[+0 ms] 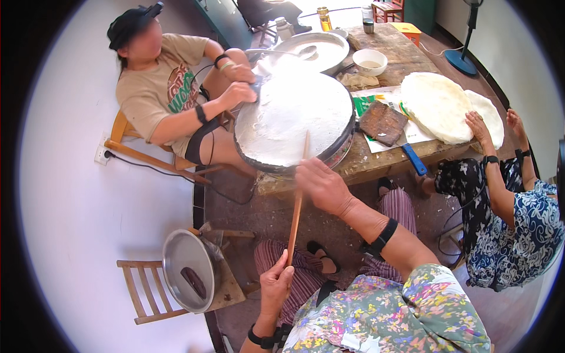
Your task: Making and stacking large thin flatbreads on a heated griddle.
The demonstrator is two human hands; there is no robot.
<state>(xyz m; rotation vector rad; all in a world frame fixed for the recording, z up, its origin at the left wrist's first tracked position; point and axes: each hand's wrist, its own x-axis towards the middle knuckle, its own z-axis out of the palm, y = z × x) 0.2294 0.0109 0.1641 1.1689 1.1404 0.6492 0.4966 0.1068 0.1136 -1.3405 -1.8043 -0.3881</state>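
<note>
My left hand [276, 280] grips the lower part of a long, thin wooden stick [295, 225] above my lap. Higher up the same stick, my right hand [322, 184] is closed around it and blurred by motion. The stick's tapered tip reaches over the near edge of a large round griddle [342, 154] with a dark rim. A thin white layer of batter [304, 112] covers the griddle top, with bright glare at its far side. Across from me, a person's hands [240, 90] hold a dark flat scraper [257, 88] at the griddle's left edge.
A wide basin of white batter [337, 48] with a ladle [307, 52] stands behind the griddle. Right of it are a white bowl [370, 61], a brown board [383, 123], a blue-handled knife [414, 159] and stacked pale round sheets [435, 106], touched by another person's hand [479, 125]. A metal basin [176, 251] sits on a chair.
</note>
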